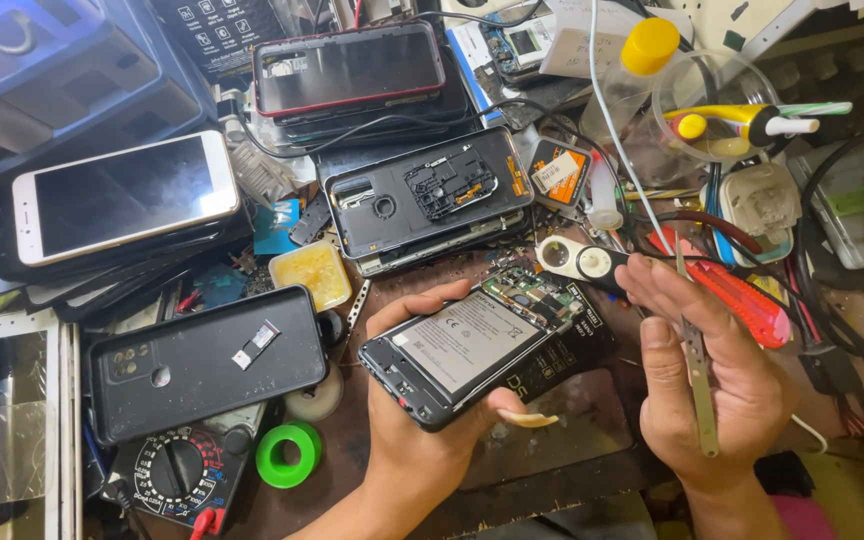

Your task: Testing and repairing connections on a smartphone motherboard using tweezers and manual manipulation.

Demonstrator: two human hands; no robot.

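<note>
My left hand (422,440) grips an opened smartphone (472,350) from below, its back cover off so the grey battery and green circuit board show. My right hand (712,370) holds metal tweezers (697,360) upright beside the phone's top end, fingertips near the circuit board. A cream plastic pick (529,419) pokes out under the phone by my left thumb. The tweezers' tip is apart from the phone.
Several phones and back covers crowd the bench: a white-framed phone (122,195) at left, a black case (207,360) below it, a phone midframe (427,190) behind. A multimeter (177,470), green tape roll (289,453), red cutter (742,295), bottles and cables surround.
</note>
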